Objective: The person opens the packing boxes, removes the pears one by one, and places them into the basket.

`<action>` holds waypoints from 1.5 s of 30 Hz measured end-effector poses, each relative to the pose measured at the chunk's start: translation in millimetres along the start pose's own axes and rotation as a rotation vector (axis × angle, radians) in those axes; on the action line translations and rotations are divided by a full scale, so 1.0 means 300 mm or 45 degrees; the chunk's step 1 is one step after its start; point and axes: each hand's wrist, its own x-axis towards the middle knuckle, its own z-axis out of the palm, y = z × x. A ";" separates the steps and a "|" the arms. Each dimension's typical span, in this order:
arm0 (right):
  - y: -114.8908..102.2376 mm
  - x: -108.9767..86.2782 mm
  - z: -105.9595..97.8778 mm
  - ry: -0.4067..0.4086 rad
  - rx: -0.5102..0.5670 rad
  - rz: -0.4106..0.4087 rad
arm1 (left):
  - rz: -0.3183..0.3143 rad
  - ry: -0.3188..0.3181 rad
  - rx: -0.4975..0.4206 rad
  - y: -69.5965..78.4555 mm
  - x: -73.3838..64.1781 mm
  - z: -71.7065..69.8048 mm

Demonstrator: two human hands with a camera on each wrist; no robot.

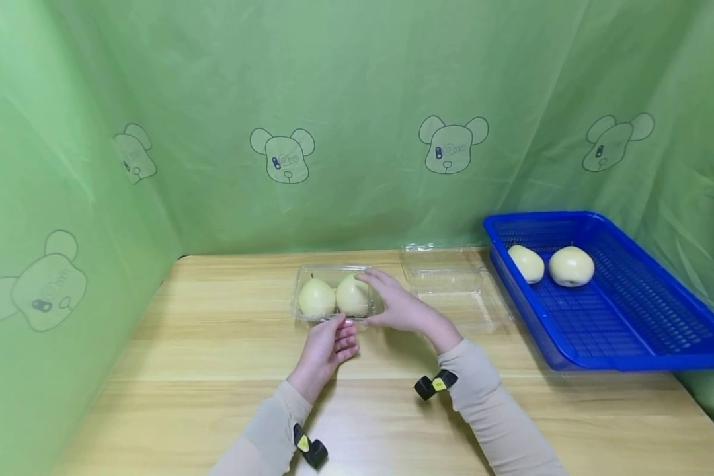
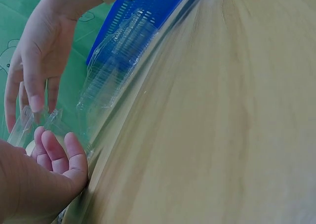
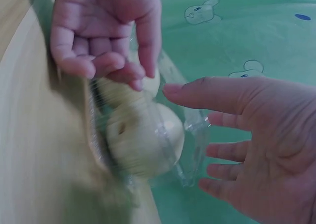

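Note:
Two pale yellow-green pears (image 1: 317, 297) sit side by side in a clear plastic clamshell box (image 1: 296, 311) on the table. At the front edge of the box is my left hand (image 1: 328, 345), its palm turned up and its fingers loosely bent, with the thumb at the rim. My right hand (image 1: 398, 307) reaches around the right end, fingers spread over the top corner and thumb low at the front. In the right wrist view, that right hand (image 3: 266, 140) has nearly straight fingers beside the clear lid (image 3: 192, 127); the pears (image 3: 143, 140) show through blurred plastic.
Another clear clamshell box (image 1: 452, 291) stands open at the right, beside a blue plastic basket (image 1: 547, 330). Two pale round fruits (image 1: 571, 266) lie inside the basket. A green curtain (image 1: 357, 211) with bear faces hangs behind the wooden table (image 1: 226, 350).

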 end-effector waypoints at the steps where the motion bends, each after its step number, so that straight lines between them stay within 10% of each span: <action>1: 0.005 0.001 0.003 -0.001 -0.001 0.000 | 0.000 -0.001 0.000 -0.001 0.000 0.000; 45: 0.066 0.030 0.002 0.103 -0.004 -0.176 | 0.008 0.003 -0.008 0.004 -0.011 0.008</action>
